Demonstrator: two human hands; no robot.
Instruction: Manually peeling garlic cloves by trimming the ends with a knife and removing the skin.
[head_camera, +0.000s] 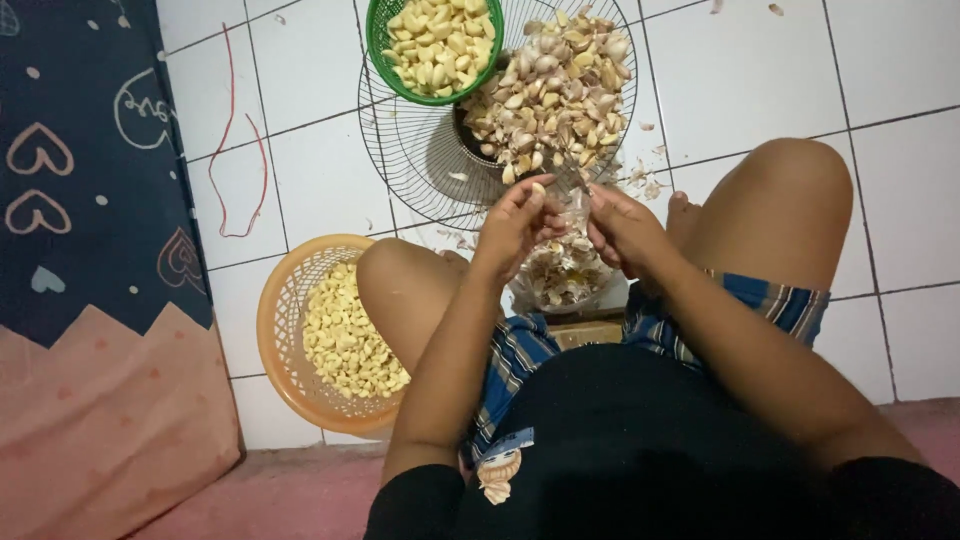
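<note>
While the left hand (512, 225) pinches 1 garlic clove (539, 188) in its fingers, the right hand (622, 232) grips a knife (578, 175), unpeeled cloves (550, 95) at 12 o'clock.

Open floor: your free way is the white tiles (890, 70) at upper right.
Blocked ahead: garlic pile (550, 95), green basket (435, 50).
Blocked lower left: orange basket (280, 330).

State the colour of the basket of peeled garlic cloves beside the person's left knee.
Orange: the round basket is orange plastic mesh, shown best in the head view.
</note>
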